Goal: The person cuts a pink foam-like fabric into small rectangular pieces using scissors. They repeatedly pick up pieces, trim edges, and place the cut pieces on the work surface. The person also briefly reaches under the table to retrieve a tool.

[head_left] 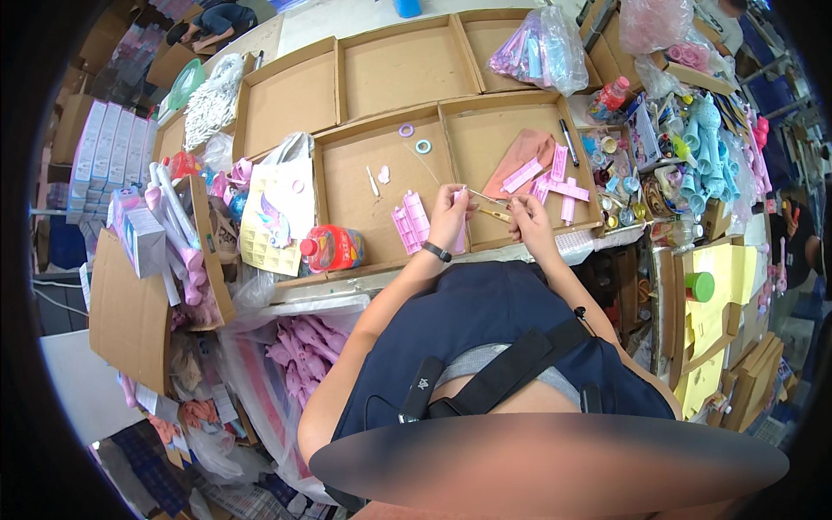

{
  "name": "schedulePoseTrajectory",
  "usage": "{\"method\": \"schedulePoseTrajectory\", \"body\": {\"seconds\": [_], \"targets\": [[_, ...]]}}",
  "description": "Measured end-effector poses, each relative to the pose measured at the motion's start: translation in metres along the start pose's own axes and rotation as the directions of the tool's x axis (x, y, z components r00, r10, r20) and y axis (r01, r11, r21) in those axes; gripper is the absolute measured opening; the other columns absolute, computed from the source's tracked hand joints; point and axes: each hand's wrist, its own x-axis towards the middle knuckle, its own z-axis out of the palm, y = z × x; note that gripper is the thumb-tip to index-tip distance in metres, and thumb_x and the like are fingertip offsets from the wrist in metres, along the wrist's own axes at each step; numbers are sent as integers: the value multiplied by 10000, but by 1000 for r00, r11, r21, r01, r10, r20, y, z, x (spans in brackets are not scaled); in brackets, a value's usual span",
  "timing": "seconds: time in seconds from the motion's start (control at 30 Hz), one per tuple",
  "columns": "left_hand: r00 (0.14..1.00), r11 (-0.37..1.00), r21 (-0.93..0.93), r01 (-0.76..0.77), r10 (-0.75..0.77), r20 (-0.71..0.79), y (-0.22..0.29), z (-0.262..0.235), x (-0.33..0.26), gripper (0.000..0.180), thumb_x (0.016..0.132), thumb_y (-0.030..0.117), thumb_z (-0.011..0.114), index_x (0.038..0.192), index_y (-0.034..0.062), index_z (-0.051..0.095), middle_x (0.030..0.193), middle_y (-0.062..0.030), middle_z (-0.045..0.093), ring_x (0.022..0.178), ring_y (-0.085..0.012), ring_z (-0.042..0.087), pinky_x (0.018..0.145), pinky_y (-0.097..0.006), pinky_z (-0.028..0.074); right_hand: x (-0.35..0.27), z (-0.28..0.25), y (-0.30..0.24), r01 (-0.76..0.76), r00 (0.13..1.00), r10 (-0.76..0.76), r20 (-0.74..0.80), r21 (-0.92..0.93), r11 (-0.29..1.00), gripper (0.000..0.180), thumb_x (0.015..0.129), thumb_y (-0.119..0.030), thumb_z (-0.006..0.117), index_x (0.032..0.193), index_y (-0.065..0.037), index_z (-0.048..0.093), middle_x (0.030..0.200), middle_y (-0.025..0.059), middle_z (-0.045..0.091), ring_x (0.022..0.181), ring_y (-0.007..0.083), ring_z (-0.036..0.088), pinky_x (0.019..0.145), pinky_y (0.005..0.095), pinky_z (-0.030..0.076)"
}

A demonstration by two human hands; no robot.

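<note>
My left hand (451, 217) grips a small pink plastic part (460, 232) and a thin stick that slants up to the left. My right hand (526, 217) is pinched on a thin yellow-handled tool (494, 213) that points toward the left hand. Both hands hover over the front edge of two shallow cardboard trays (373, 217). A stack of pink ridged parts (410, 221) lies just left of my left hand. Several flat pink pieces (555, 178) and a pink cloth (520, 152) lie in the right tray. A black band circles my left wrist.
A red plastic bottle (334, 247) lies at the left tray's front. Two small tape rings (414, 139) sit at the tray's back. A clear bag of pink parts (537, 52) stands behind. Pale blue toy figures (702, 147) crowd the right, and pink toys fill a bag (299, 347) lower left.
</note>
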Motion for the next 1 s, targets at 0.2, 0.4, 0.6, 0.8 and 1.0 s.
{"method": "schedulePoseTrajectory", "body": {"seconds": [0.2,0.4,0.6,0.8,1.0], "targets": [[992,998,25,65,-62,-107,-17,-6,39,395,879,133,515,1215,-6,359,1038,-93,500,865,-155,544,692,-263,437,25,-16,34,139,990,-138,-18,80,987,225,931,-196,443,1037,-26,545,731,43,531,520,64,472,451,196,396],[946,972,199,122,-53,-321,-53,-64,47,491,820,101,548,1257,-19,360,1147,-149,472,1048,-222,472,874,-309,386,78,-49,57,278,827,-562,-16,-857,433,204,857,-66,462,1023,-74,581,899,125,544,790,237,568,688,339,468],[906,873,487,36,177,-385,-72,-87,32,469,834,171,580,1228,-25,418,1200,-167,466,1121,-247,438,939,-324,348,120,-53,66,410,804,-506,312,-908,91,240,739,-59,534,964,-88,613,949,121,535,938,293,521,783,387,435],[997,960,279,-34,53,-60,-36,-67,7,276,872,170,547,1063,-28,533,964,-103,580,947,-167,542,834,-266,414,123,-41,53,404,783,-546,298,-911,81,114,715,-100,616,823,-67,598,938,116,540,896,281,526,741,378,436],[962,933,251,-256,221,161,-4,-5,3,341,930,193,459,1213,16,388,1045,-80,555,915,-125,527,844,-257,416,60,25,6,582,675,-720,162,-716,385,222,715,-117,658,914,-43,593,894,109,517,774,271,541,679,362,457]]}}
